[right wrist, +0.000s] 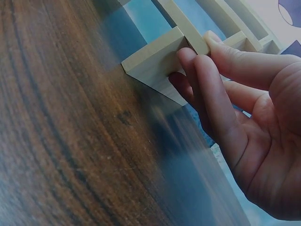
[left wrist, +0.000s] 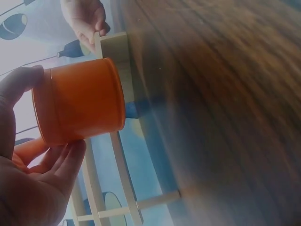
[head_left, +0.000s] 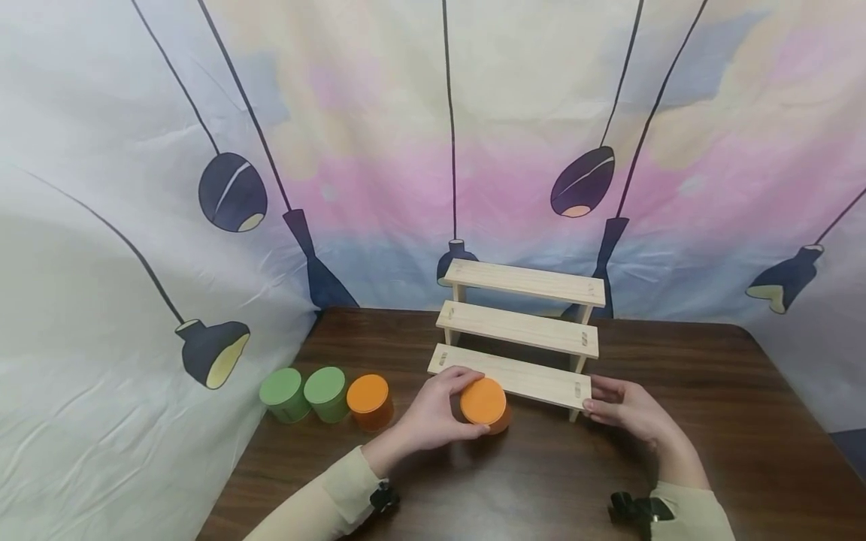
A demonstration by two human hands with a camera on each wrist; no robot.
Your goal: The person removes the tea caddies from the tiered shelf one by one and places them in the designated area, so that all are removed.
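Observation:
An orange round tin (head_left: 483, 401) is held in my left hand (head_left: 438, 409), thumb on one side and fingers on the other. In the left wrist view the tin (left wrist: 84, 101) shows a gap between its base and the table. Just behind it stands a three-step wooden rack (head_left: 514, 330). My right hand (head_left: 632, 409) pinches the right end of the rack's lowest board, thumb on top and fingers beneath, as the right wrist view shows with the board end (right wrist: 195, 40) between them.
Left of my left hand, a second orange tin (head_left: 368, 402) and two green tins (head_left: 328, 394) stand in a row on the dark wooden table (head_left: 528, 488). A printed cloth (head_left: 379, 150) with lamp drawings hangs behind the table and down its left side.

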